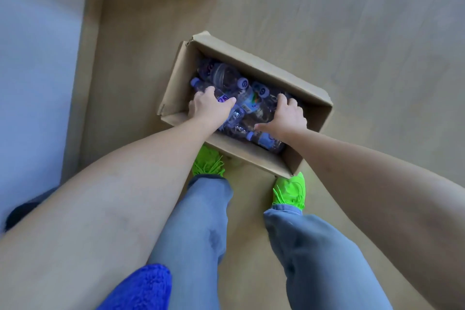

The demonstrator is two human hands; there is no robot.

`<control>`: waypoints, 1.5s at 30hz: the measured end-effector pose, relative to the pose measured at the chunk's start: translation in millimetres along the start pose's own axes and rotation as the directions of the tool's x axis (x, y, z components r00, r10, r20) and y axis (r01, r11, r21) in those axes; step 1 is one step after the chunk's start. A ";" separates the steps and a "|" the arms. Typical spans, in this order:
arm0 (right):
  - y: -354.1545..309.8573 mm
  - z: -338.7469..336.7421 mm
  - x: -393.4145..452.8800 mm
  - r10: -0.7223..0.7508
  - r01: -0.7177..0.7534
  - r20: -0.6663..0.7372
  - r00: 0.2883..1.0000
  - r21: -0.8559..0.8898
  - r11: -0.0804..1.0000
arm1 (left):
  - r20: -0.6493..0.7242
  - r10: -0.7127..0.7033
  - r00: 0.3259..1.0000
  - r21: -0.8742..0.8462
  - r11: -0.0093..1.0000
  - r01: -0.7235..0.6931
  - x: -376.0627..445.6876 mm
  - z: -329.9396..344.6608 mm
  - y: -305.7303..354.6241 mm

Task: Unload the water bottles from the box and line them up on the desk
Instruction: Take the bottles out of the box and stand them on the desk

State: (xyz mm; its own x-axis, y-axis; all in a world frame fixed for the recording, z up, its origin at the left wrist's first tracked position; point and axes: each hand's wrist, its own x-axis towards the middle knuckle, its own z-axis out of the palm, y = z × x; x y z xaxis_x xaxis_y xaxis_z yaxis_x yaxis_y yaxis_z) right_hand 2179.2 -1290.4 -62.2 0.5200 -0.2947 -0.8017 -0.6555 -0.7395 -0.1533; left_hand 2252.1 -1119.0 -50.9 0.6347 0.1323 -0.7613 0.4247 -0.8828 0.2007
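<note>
While box (pixel 254 156) holds bottles (pixel 226 75) | left hand (pixel 208 106), right hand (pixel 286 113) curled onto bottles

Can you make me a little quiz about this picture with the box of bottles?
1. True or false: the box sits on the floor by the green shoes.
2. Where are both hands? A) on the desk B) inside the box, on the bottles C) in pockets
3. Fill in: the bottle caps look ____.

Key:
1. True.
2. B: the left hand and the right hand both reach in.
3. Purple.
</note>
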 end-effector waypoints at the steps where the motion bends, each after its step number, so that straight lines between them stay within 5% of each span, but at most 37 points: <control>1: 0.4 5.9 11.9 -0.007 0.007 -0.023 1.000 -0.006 1.000 | -0.008 -0.020 1.000 -0.019 1.000 0.020 9.4 7.9 -2.8; 13: 4.8 66.8 74.6 -0.188 0.067 -0.394 0.900 -0.300 0.951 | -0.064 -0.359 0.931 -0.347 0.883 0.317 88.9 63.1 -11.7; 19: 20.9 72.9 82.6 -0.256 0.157 -0.353 0.900 -0.285 0.946 | 0.098 -0.489 0.867 -0.647 0.630 0.429 98.9 68.1 -17.7; 22: 25.3 71.3 85.4 -0.232 0.172 -0.290 0.929 -0.217 0.961 | 0.115 -0.484 0.868 -0.665 0.612 0.429 99.4 66.0 -20.0; 27: 28.8 63.4 75.4 -0.203 0.165 -0.225 0.953 -0.175 0.971 | 0.065 -0.456 0.888 -0.671 0.639 0.377 89.3 62.8 -18.4; 34: 27.5 45.5 16.1 -0.190 0.199 -0.249 0.950 0.012 0.980 | -0.085 -0.317 0.945 -0.469 0.849 0.243 23.5 23.8 8.1; 45: 0.2 -97.6 -115.0 -0.099 0.213 -0.413 0.906 0.240 0.947 | -0.200 -0.062 0.978 -0.386 0.922 -0.021 -129.4 -91.6 96.2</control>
State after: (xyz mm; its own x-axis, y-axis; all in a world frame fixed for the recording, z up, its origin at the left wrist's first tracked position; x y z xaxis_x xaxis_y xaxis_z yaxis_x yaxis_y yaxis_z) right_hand 2172.7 -1315.8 86.4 0.7615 -0.4437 -0.4725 -0.6419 -0.6176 -0.4545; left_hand 2270.0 -1179.7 123.4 0.7235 0.2739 -0.6337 0.6278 -0.6428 0.4389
